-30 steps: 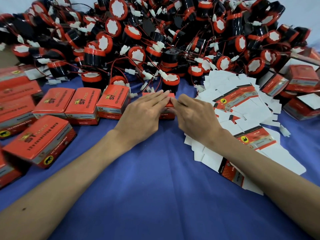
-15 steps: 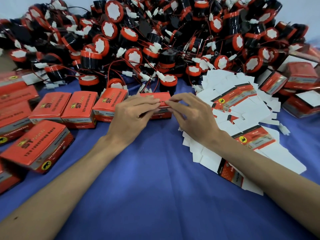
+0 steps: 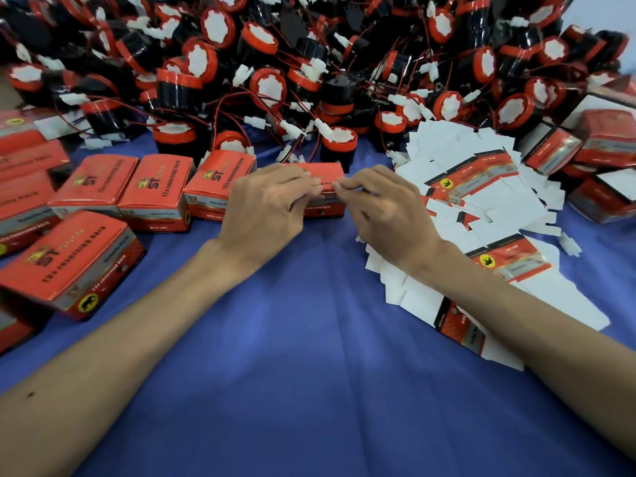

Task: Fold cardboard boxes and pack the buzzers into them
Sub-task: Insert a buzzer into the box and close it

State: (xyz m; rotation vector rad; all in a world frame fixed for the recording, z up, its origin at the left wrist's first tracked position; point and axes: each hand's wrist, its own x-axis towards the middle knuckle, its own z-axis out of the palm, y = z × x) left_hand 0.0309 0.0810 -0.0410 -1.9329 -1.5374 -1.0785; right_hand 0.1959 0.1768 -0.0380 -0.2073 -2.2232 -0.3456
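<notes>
Pressure should be even as your left hand (image 3: 265, 204) and right hand (image 3: 382, 208), both pinching the box (image 3: 327, 172), tuck its flap.

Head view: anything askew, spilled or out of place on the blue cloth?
One closed box at front left sits skewed, out of line with the row of boxes. A loose white connector lies alone, right of the flat cartons.

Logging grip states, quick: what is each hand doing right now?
Left hand: fingers curled, gripping the red box.
Right hand: fingertips pinching the same box's top edge.
</notes>
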